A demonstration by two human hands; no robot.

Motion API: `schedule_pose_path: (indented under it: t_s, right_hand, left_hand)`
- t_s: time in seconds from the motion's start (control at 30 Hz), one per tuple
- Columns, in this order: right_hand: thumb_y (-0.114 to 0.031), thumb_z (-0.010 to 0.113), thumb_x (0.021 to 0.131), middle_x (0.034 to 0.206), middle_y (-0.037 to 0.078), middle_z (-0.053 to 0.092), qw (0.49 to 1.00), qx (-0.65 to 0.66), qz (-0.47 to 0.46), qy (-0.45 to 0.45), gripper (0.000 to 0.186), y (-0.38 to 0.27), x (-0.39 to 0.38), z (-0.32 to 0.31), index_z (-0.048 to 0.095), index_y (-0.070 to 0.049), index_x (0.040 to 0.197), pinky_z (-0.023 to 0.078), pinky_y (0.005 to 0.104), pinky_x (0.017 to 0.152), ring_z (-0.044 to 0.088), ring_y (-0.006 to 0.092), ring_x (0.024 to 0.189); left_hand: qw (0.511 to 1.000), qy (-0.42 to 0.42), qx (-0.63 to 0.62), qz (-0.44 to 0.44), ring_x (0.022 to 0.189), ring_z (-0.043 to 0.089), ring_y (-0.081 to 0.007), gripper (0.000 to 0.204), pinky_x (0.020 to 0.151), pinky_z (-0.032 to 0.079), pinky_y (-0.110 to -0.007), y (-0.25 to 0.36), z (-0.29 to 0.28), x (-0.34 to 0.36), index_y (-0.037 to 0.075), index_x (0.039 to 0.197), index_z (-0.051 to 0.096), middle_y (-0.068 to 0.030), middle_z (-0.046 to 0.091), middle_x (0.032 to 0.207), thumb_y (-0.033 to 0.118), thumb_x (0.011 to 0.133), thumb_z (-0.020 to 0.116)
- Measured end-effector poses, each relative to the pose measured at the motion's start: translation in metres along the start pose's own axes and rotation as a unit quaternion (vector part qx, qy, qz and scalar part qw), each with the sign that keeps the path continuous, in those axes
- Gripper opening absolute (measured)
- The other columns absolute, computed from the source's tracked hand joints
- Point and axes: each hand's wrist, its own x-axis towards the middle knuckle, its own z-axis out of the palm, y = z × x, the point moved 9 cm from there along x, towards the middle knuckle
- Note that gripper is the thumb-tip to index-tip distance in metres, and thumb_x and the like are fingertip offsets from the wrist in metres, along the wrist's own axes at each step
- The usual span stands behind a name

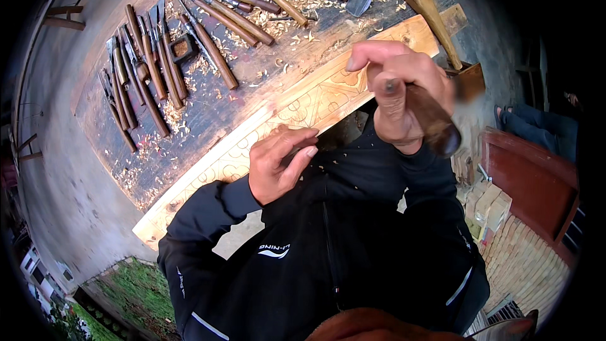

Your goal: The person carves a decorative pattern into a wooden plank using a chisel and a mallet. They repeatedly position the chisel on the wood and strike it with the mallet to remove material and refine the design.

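Observation:
A long, pale wooden board (237, 151) lies slantwise along the near edge of the workbench, with curved and straight pattern lines over its face. My left hand (281, 159) is at the board's near edge, with its fingers stretched forward, the thumb apart and nothing in it. Above the board's right part, my right hand (404, 91) is closed round a wooden-handled carving tool (435, 123). The thick, dark, rounded handle end sticks out toward me. The tool's blade cannot be made out.
Several wooden-handled chisels (214, 57) lie on the dark workbench (252, 104) among wood shavings, near a small dark box (183, 48). A wooden mallet (429, 16) lies across the board's far right end. Right of me stand a reddish-brown panel (530, 180) and stacked wood strips (524, 265).

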Motion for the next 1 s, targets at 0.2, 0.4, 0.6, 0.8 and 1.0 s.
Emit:
schedule_pose_path:
  t_s: [0.2,0.4,0.6,0.8,1.0]
  right_hand:
    - [-0.051,0.035,0.118,0.103,0.026,0.075,0.922,0.301,0.203,0.13,0.055,0.06,-0.01,-0.037,0.058,-0.002,0.107,0.046,0.0285,0.062,0.061,0.019,0.067]
    - [-0.031,0.052,0.115,0.124,0.023,0.074,0.9,0.274,0.281,0.19,0.03,0.092,0.018,-0.041,0.061,-0.005,0.127,0.048,0.0314,0.059,0.065,0.0177,0.072]
    - [-0.044,0.058,0.113,0.092,0.014,0.075,0.773,0.366,0.462,0.234,0.035,0.167,-0.015,-0.004,0.062,-0.011,0.101,0.035,0.0223,0.044,0.048,0.0137,0.045]
    - [-0.046,0.057,0.113,0.084,0.015,0.072,0.764,0.447,0.423,0.195,0.038,0.178,-0.016,0.012,0.062,-0.012,0.095,0.034,0.0257,0.04,0.048,0.0167,0.043]
    - [-0.055,0.048,0.114,0.066,0.007,0.06,0.764,0.417,0.455,0.187,0.053,0.168,-0.019,0.024,0.06,-0.014,0.083,0.032,0.026,0.037,0.046,0.0157,0.042]
  left_hand:
    - [0.985,0.03,0.064,0.157,0.099,0.078,-0.0328,0.044,0.085,0.06,-0.037,0.063,0.018,0.023,-0.004,0.125,0.073,-0.0189,0.079,0.108,0.003,0.083,0.087]
    - [0.996,-0.077,0.02,0.037,0.111,0.077,-0.0247,0.026,0.096,0.06,-0.036,0.035,-0.001,0.124,-0.003,0.124,0.077,-0.0142,0.08,0.115,0.01,0.101,0.076]
    - [0.965,-0.125,-0.227,-0.051,0.116,0.075,-0.0199,0.037,0.111,0.054,-0.032,-0.04,0.014,0.166,0.002,0.135,0.075,-0.011,0.078,0.124,0.028,0.112,0.063]
    - [0.949,-0.167,-0.246,-0.109,0.096,0.069,-0.0055,0.033,0.088,0.058,-0.023,-0.064,0.042,0.16,0.001,0.127,0.08,-0.0043,0.081,0.108,0.026,0.108,0.073]
    - [0.959,-0.158,-0.207,-0.113,0.094,0.069,-0.0061,0.031,0.088,0.058,-0.025,-0.068,0.036,0.158,0.003,0.124,0.082,-0.0053,0.082,0.105,0.027,0.106,0.075]
